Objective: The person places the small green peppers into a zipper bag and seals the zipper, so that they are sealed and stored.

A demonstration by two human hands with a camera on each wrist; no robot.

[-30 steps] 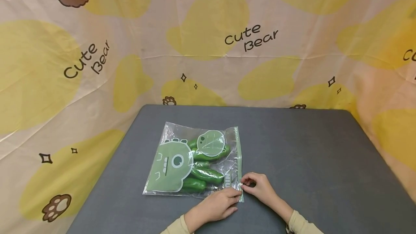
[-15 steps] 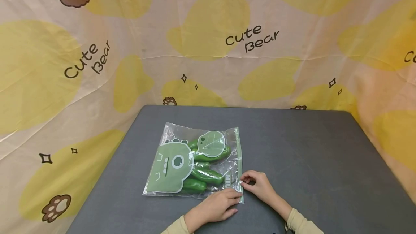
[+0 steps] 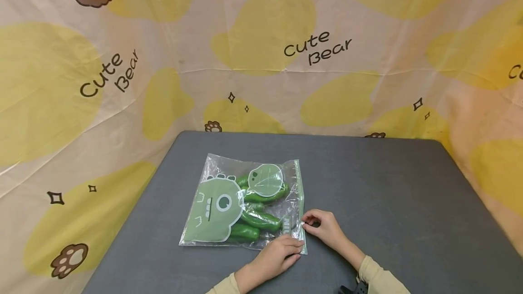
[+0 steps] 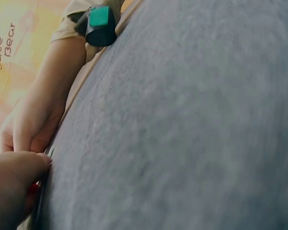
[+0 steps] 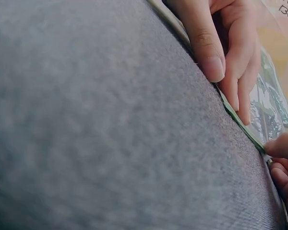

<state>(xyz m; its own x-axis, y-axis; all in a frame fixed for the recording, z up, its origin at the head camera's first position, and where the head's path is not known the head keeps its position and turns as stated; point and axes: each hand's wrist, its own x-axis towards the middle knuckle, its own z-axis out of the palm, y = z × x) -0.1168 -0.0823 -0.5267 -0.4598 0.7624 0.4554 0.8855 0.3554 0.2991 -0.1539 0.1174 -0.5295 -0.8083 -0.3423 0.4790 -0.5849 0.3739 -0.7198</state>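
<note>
A clear zip bag [image 3: 215, 217] printed with a green cartoon monster lies flat on the table, its green-edged zip strip [image 3: 301, 194] on the right. Several long, glossy green vegetables [image 3: 261, 220] show through the plastic. At the near right corner, my left hand [image 3: 274, 254] holds the bag, fingers on top and thumb tip at the strip's end. A little farther along that edge, my right hand [image 3: 325, 228] pinches the small white zip slider [image 5: 266, 157] between thumb and forefinger. The right wrist view shows the strip running between both hands.
The dark grey table [image 3: 380, 185] extends right of the bag and behind it. A patterned cloth [image 3: 261, 49] with "Cute Bear" lettering hangs around the back and sides. On the right wrist sits a black device [image 4: 100, 28] with a green patch.
My right hand has moved slightly away from me along the zip edge, with the slider. The left thumb has drawn a bit closer to its fingers. The bag stays in place.
</note>
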